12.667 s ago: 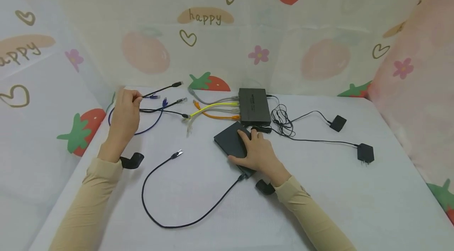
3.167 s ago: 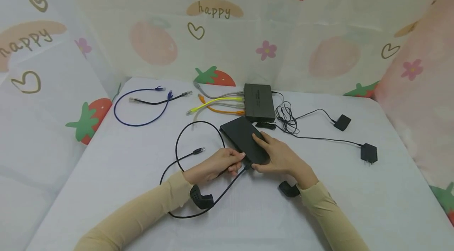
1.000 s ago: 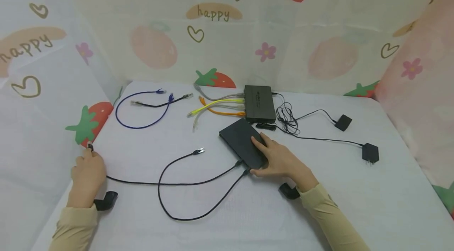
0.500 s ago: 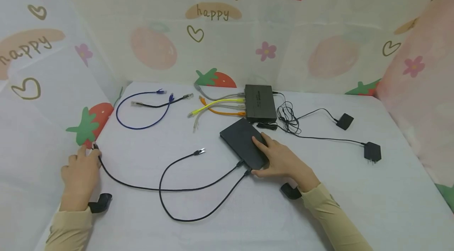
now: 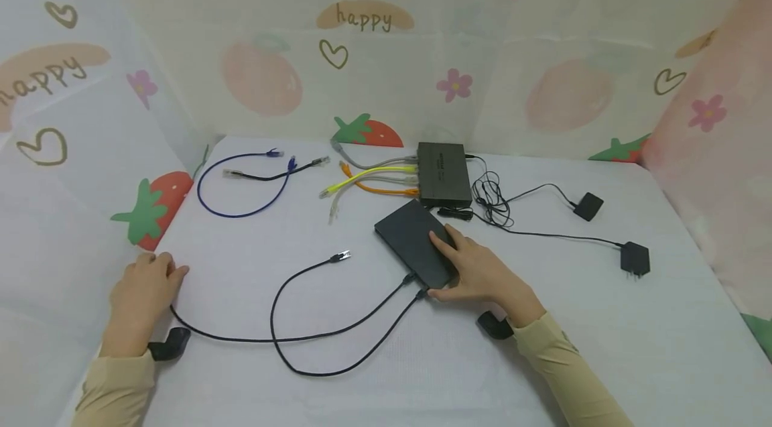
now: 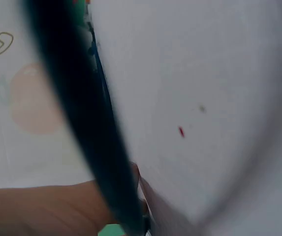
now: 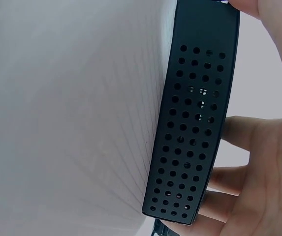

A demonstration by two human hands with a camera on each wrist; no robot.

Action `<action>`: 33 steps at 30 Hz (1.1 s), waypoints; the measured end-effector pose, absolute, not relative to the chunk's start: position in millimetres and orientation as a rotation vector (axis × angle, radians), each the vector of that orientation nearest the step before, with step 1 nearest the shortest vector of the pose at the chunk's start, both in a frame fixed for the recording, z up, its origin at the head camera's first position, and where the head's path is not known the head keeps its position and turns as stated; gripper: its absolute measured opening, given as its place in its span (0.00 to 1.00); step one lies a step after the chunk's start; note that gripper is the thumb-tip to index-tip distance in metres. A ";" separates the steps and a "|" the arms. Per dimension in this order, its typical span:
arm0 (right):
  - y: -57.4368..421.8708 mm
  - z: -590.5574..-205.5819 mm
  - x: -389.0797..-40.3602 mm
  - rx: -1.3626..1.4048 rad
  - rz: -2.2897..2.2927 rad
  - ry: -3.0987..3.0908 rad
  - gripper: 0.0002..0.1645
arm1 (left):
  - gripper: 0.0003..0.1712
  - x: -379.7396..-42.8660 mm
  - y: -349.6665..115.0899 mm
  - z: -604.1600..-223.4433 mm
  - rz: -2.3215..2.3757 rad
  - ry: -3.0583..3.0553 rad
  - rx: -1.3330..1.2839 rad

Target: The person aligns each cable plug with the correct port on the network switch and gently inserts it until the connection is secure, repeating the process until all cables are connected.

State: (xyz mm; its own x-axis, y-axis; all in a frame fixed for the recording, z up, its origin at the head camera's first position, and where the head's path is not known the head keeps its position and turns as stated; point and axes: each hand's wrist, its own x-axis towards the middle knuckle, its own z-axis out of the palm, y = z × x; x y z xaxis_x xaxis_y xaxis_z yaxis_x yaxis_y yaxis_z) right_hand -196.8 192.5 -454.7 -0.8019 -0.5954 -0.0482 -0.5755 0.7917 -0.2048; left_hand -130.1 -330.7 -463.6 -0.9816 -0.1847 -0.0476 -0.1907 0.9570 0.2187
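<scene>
My left hand [image 5: 145, 293] is at the left edge of the table, its fingers curled at the far end of a black network cable [image 5: 241, 340]. In the left wrist view the cable [image 6: 86, 108] runs large and blurred to the fingertips; the plug there is hidden in the head view. My right hand [image 5: 482, 273] grips a flat black network switch [image 5: 416, 239], thumb at the near edge, fingers along its right side. Vent holes cover the switch's side [image 7: 190, 128] in the right wrist view. A second black cable [image 5: 326, 373] also ends at its near edge, its free plug [image 5: 340, 257] on the table.
Behind stands another dark switch [image 5: 444, 175] with grey, yellow cables [image 5: 362, 175] and an orange cable [image 5: 376, 191] in it. A blue cable [image 5: 232, 215] and a short black cable [image 5: 265, 179] lie back left. Power adapters [image 5: 588, 206] lie right.
The second cable now reaches the held switch. Over the last second my left hand has drawn that cable's far end slightly toward me, its loop shifting nearer. My right hand stays on the switch.
</scene>
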 end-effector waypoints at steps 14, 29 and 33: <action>192.4 -452.9 -196.2 -0.938 -0.283 2.874 0.61 | 0.21 -153.8 -318.1 -475.1 0.553 3.111 0.204; 191.4 -454.9 -197.4 -0.948 -0.289 2.870 0.61 | 0.29 -172.2 -290.8 -473.3 0.549 2.983 0.513; 192.5 -455.2 -197.3 -0.946 -0.289 2.874 0.61 | 0.31 -181.0 -284.1 -474.4 0.534 2.970 0.553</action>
